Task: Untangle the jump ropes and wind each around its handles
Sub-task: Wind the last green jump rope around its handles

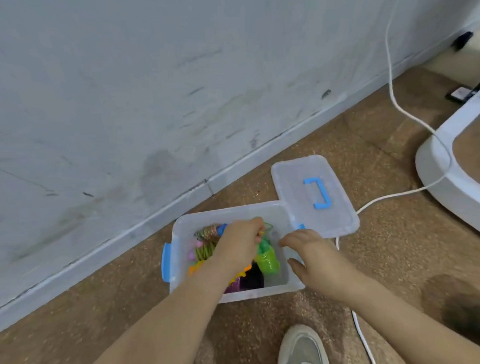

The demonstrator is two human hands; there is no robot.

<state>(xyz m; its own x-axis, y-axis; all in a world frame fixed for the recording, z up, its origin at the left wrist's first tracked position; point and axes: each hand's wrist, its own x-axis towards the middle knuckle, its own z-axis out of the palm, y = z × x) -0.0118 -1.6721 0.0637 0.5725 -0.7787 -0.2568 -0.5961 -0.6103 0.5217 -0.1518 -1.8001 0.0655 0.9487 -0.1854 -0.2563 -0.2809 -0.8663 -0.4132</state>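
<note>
Head view: the tangle of bright plastic jump ropes (pixel 206 247) sits down in the clear plastic bin (pixel 180 224), left hand (pixel 239 245) right on it, pinching a thin green cord (pixel 269 226), right hand (pixel 315 258) hovering open and empty just beside, so left's nearer.

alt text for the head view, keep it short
A person's left hand grips a green jump rope inside a clear plastic bin of coloured ropes on a brown floor. The right hand hovers open at the bin's right edge; the lid lies beside it.
</note>
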